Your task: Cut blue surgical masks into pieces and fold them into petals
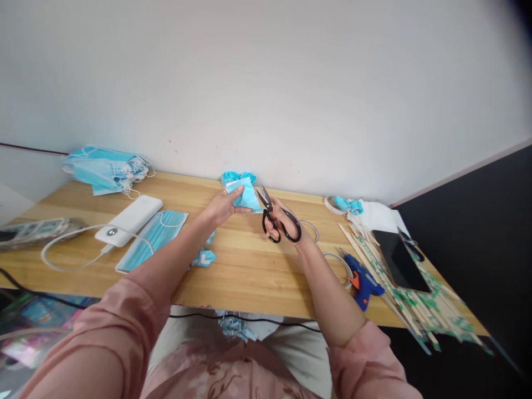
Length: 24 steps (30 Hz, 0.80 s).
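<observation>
My left hand (224, 205) pinches a folded piece of light blue mask fabric (246, 197) above the wooden table (245, 271). My right hand (285, 221) grips black-handled scissors (276, 220) with fingers through the loops; the blades point up at the fabric's right edge. Small blue fabric rosettes (238, 176) sit by the wall just behind the fabric. Blue fabric scraps (204, 256) lie under my left forearm.
A stack of blue face masks (106, 169) lies far left. Nearer are a white power bank (128, 220) with cable and a flat mask (155, 235). Right side: blue glue gun (363, 280), wooden chopsticks in wrappers (399, 282), a dark tablet (399, 252), tape roll (334, 205).
</observation>
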Motion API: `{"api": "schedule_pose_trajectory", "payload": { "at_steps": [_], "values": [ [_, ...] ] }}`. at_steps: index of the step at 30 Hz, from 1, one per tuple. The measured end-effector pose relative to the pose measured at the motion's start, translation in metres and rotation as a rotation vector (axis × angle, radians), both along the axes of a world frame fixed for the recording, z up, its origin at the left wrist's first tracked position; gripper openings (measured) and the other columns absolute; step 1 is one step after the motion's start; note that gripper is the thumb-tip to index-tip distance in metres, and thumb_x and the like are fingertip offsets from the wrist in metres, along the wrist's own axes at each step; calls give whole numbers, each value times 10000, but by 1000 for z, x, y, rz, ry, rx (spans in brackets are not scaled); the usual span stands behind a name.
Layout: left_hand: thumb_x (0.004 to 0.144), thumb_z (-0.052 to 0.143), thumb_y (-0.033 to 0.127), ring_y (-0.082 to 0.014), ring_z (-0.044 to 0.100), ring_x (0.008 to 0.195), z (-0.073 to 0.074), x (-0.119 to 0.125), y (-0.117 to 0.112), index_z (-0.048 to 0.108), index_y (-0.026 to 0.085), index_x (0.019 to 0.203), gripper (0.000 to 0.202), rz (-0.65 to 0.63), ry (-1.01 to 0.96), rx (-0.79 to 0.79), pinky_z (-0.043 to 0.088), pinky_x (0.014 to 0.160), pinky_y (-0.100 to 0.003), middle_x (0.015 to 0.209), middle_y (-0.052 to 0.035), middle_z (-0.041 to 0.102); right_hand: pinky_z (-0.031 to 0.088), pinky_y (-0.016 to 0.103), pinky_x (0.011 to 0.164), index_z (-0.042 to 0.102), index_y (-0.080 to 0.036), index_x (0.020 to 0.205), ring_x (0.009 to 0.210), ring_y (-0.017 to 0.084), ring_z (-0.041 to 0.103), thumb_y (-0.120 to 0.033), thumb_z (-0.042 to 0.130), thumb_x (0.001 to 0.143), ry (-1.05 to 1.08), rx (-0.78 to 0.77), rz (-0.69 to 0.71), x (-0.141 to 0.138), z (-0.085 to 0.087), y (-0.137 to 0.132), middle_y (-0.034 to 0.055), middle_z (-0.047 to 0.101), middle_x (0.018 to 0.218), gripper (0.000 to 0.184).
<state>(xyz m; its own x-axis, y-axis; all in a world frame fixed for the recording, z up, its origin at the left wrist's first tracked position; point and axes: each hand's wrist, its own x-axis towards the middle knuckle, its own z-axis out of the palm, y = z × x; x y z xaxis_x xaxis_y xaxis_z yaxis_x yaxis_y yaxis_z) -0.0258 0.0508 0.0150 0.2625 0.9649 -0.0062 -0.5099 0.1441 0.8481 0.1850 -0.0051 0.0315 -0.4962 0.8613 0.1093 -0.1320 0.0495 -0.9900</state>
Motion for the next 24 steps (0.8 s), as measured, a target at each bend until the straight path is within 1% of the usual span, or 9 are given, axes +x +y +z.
{"api": "schedule_pose_trajectory", "payload": {
  "at_steps": [6,12,18,24],
  "values": [
    [785,800,339,-201,746,795,2,-2,2,679,157,1021,321,21,-30,-28,660,718,-369,929,-66,769,516,282,519,396,-211,1437,372,78,399,-663,526,892,-3,10,-3,0,1,1,-78,528,588,720],
    [811,776,329,-203,750,822,4,-2,2,670,162,1046,307,26,-37,-58,659,708,-359,987,-69,767,514,270,518,399,-218,1428,369,70,405,-642,518,910,1,17,25,0,2,-1,-82,528,593,680],
    [838,748,296,-200,750,784,4,-3,2,664,152,1022,248,-22,-40,-62,659,706,-372,959,-72,769,513,272,513,411,-208,1412,370,73,398,-632,521,913,-4,20,42,0,3,-2,-85,526,588,664],
    [850,732,360,-213,753,836,5,-3,1,660,157,1058,299,-54,-29,-57,656,732,-368,1013,-94,767,515,268,523,400,-208,1420,374,68,393,-625,518,916,-6,29,54,1,3,-2,-91,525,585,665]
  ]
}}
